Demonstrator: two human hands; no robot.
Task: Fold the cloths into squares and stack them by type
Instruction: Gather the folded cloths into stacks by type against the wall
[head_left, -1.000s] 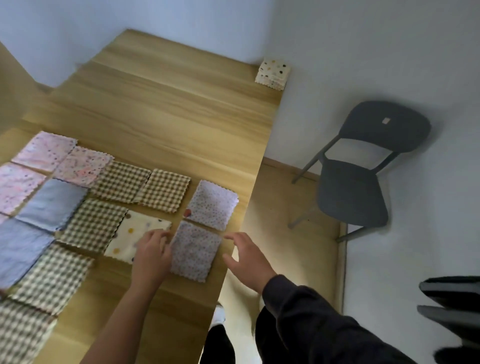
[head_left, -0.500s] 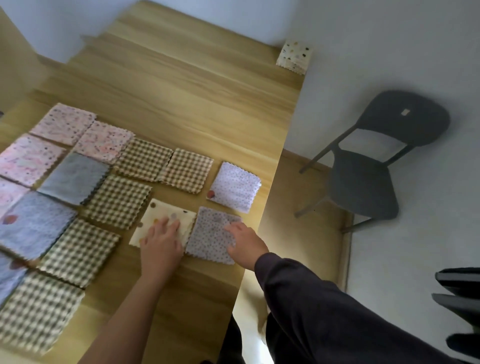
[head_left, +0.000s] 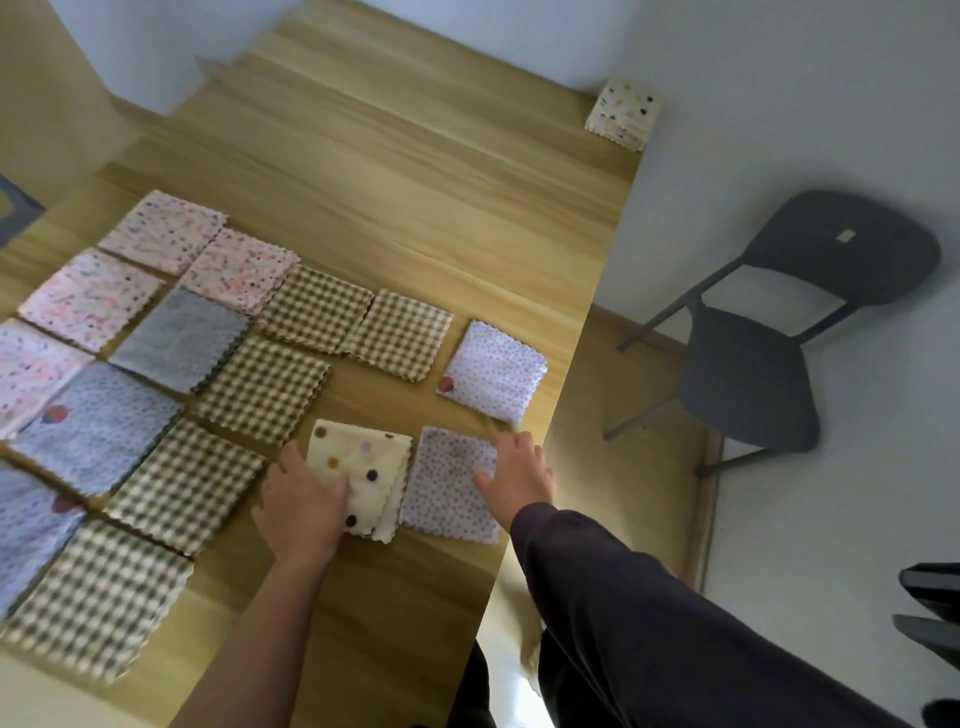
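Several folded cloth squares lie on the wooden table (head_left: 415, 171). My left hand (head_left: 298, 501) rests flat on the left edge of a cream dotted cloth (head_left: 363, 467) near the front edge. My right hand (head_left: 519, 467) presses flat on a lilac dotted cloth (head_left: 447, 488) right beside it. Another lilac dotted square (head_left: 493, 371) lies just behind. Brown checked squares (head_left: 395, 335), grey-blue squares (head_left: 182, 338) and pink speckled squares (head_left: 161, 231) fill the left side. A stack of cream dotted cloths (head_left: 623, 114) sits at the table's far right corner.
The table's right edge runs diagonally just past my right hand. A dark grey chair (head_left: 769, 332) stands on the floor to the right, by the white wall. Dark objects (head_left: 930, 613) show at the right border.
The camera view has shifted so the cloths sit further right in frame. My right hand came from beside the table onto the lilac cloth. My left hand slid to the cream cloth's left edge.
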